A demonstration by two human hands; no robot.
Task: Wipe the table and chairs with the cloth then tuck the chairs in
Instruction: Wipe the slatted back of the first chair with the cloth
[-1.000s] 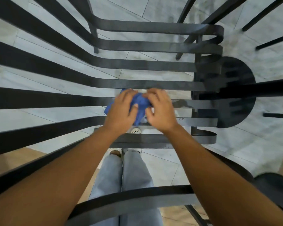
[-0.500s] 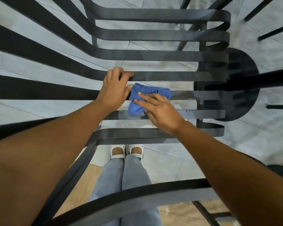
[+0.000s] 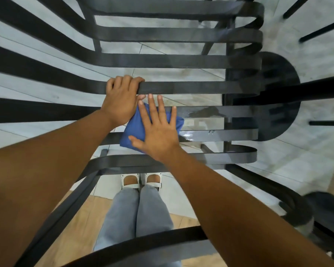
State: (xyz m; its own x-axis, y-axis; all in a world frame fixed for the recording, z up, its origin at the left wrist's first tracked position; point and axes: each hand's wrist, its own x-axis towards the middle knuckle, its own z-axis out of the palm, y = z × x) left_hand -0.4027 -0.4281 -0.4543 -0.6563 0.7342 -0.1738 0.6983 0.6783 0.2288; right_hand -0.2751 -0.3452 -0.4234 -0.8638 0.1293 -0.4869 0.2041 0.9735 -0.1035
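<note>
I look straight down through a black metal slatted chair (image 3: 191, 60). A folded blue cloth (image 3: 132, 128) lies across two of its seat slats near the middle. My right hand (image 3: 158, 130) presses flat on the cloth with the fingers spread and straight. My left hand (image 3: 121, 97) grips the slat just beyond the cloth, fingers curled over its far edge. A wet streak shines on the slats to the right of the cloth.
A round black table base (image 3: 278, 97) stands on the pale tiled floor at the right, under the slats. My legs and white sandals (image 3: 141, 181) show below the chair's front bar. Another dark chair part (image 3: 324, 212) sits at the lower right.
Both hands bunched the cloth a second ago. The left hand then let go and took hold of a slat. The right hand has flattened on the folded cloth.
</note>
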